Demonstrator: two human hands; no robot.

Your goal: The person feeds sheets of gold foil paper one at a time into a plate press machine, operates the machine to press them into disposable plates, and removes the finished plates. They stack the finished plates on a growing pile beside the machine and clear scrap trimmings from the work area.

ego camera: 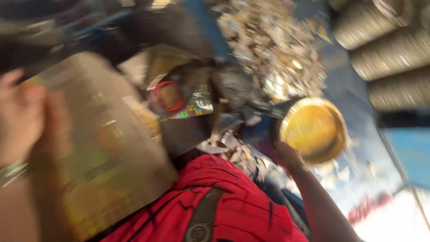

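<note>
The view is badly blurred and tilted. At the left edge, my left hand (18, 116) is closed on the edge of a large shiny gold-brown sheet (103, 148) that fills the lower left. Right of centre, my right hand (284, 154) grips a round gold plate (313, 130) by its rim, and the plate's face is turned toward me. My red shirt (233, 201) with a dark strap shows at the bottom centre.
A dark machine part with a red ring (168, 96) sits between the sheet and the plate. Behind it lies a heap of shiny scraps (268, 49). Stacks of metallic round plates (385, 45) lie at the top right. A blue surface (412, 152) is at the right.
</note>
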